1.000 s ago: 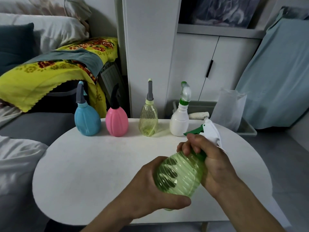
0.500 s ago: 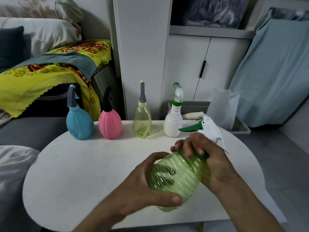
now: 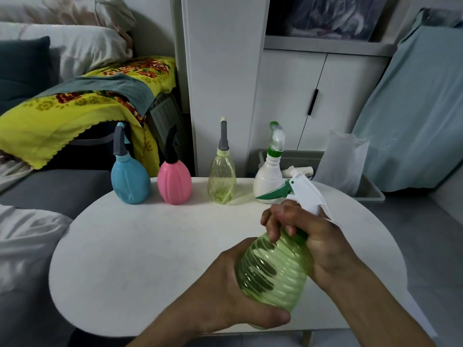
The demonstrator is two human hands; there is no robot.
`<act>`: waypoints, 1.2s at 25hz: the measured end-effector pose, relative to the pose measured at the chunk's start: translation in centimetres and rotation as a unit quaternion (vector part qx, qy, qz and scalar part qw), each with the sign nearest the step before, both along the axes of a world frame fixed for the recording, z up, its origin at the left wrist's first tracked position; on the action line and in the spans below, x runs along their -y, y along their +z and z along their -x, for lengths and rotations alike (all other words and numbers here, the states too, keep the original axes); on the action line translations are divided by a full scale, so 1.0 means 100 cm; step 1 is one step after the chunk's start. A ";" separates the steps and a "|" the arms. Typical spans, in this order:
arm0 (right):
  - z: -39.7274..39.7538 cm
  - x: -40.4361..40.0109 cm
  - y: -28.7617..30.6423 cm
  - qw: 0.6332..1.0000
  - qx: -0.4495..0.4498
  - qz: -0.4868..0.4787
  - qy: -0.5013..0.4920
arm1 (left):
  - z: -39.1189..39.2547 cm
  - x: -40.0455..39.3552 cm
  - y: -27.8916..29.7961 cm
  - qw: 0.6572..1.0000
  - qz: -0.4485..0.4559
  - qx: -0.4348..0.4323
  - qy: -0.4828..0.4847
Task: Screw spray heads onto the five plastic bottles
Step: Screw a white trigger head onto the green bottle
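A ribbed green bottle [image 3: 274,271] is held tilted above the near side of the white table [image 3: 150,246]. My left hand [image 3: 225,291] grips its body from below. My right hand [image 3: 310,236] curls round the bottle's neck, under the white spray head with a green trigger [image 3: 303,194]. At the table's far edge stand a blue bottle [image 3: 130,180], a pink bottle [image 3: 174,181], a clear yellow bottle [image 3: 221,179] and a white bottle [image 3: 269,176], each with a spray head on it.
A grey bin [image 3: 370,194] with a white bag [image 3: 343,161] sits behind the table on the right. White cabinets [image 3: 288,101] stand behind. A sofa with a yellow patterned cloth [image 3: 75,108] lies to the left.
The green bottle and both hands have shifted slightly right and lower in view. My right hand's fingers have turned round the neck. The camera has swung a little.
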State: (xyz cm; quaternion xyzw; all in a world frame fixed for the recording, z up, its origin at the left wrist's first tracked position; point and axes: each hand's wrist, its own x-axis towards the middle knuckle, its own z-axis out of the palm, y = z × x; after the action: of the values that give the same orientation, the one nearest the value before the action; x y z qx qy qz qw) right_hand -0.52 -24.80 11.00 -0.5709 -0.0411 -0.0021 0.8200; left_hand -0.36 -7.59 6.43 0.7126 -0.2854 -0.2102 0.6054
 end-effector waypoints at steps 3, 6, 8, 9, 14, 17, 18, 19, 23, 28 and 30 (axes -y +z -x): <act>-0.001 0.000 -0.002 1.000 0.003 0.014 -0.008 | -0.001 0.001 -0.002 1.000 -0.008 0.000 0.013; -0.001 0.005 -0.005 0.999 -0.004 0.040 0.002 | -0.007 -0.005 -0.004 0.999 -0.004 -0.041 0.012; -0.002 0.011 -0.005 0.992 -0.020 0.111 0.055 | -0.013 -0.008 -0.005 0.996 0.041 -0.066 0.039; -0.002 0.012 -0.007 0.985 -0.032 0.141 0.098 | -0.016 -0.010 -0.005 0.992 0.078 -0.080 0.055; 0.002 -0.003 -0.021 0.978 -0.045 0.185 0.083 | -0.032 -0.017 0.002 0.988 0.124 -0.056 0.068; 0.003 0.000 -0.019 0.979 -0.043 0.200 0.009 | -0.030 -0.012 0.002 0.992 0.087 -0.036 0.088; 0.003 0.004 -0.016 0.978 -0.038 0.206 -0.016 | -0.028 -0.011 0.002 0.990 0.080 -0.043 0.106; 0.001 0.010 -0.011 0.977 -0.030 0.204 -0.048 | -0.027 -0.009 0.001 0.988 0.071 -0.053 0.123; -0.030 0.071 0.012 0.954 -0.009 0.179 -0.241 | -0.029 -0.011 -0.002 0.973 0.027 -0.080 0.214; -0.094 0.141 -0.015 0.874 -0.044 0.309 -0.372 | -0.036 -0.015 -0.007 0.958 0.033 -0.094 0.270; -0.116 0.152 -0.044 0.863 -0.041 0.335 -0.377 | -0.038 -0.014 -0.011 0.957 0.024 -0.077 0.278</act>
State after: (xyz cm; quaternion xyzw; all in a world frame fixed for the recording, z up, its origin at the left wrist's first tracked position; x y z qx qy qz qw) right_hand 11.07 -39.98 6.62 -0.7830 0.2125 -0.2734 0.5167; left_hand 3.45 -6.16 5.31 0.7309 -0.0334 -0.0804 0.6769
